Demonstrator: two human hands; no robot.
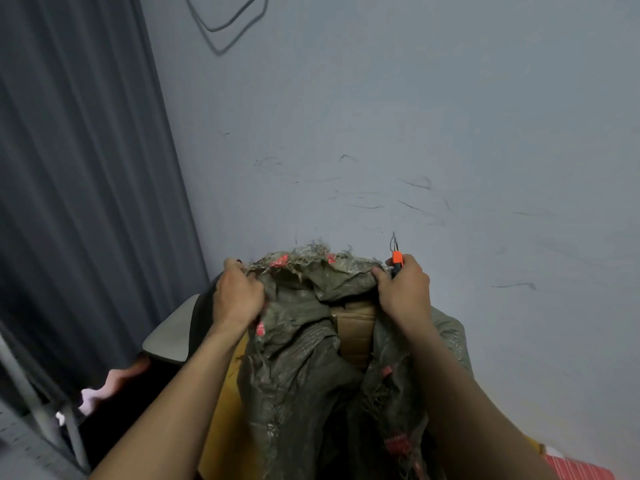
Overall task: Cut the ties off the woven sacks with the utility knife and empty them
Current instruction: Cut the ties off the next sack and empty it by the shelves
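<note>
A dirty olive-grey woven sack (298,368) with red markings and a frayed top edge hangs in front of me. My left hand (238,293) grips the sack's upper left rim. My right hand (403,288) grips the upper right rim together with an orange and black utility knife (397,258), whose blade points up. Between the two hands the sack's mouth gapes, and a brown cardboard box (355,332) shows inside it.
A scuffed grey wall (415,133) stands right behind the sack. A dark grey curtain (79,168) hangs at the left. A chair with a pale seat (169,336) is at lower left, a red striped thing (575,467) at the bottom right corner.
</note>
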